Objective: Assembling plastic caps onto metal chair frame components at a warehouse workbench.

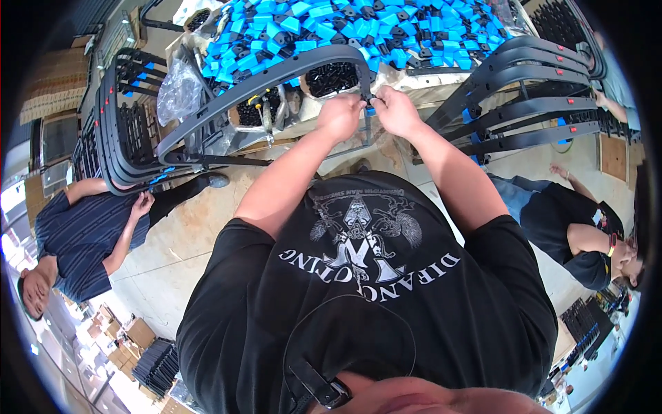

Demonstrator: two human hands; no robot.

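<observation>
A curved black tubular frame (279, 71) spans the workbench in front of me, its right leg bending down toward my hands. My left hand (340, 117) is closed, thumb and fingers pinched at that leg's end. Facing it from the other side, my right hand (396, 112) is also pinched closed there. Between the fingertips shows a small dark piece with a bit of blue below; its kind cannot be made out. Just beyond my left hand stands an open box of small black parts (332, 79). A yellow-and-black hand tool (265, 114) lies by another box left of it.
Blue and black plastic pieces (296, 31) are heaped at the back. Stacked black frames stand left (114, 131) and right (531, 93). One person in a striped shirt (93, 231) is at left, another in black (576, 224) at right; a third person's arm (614, 107) shows farther back.
</observation>
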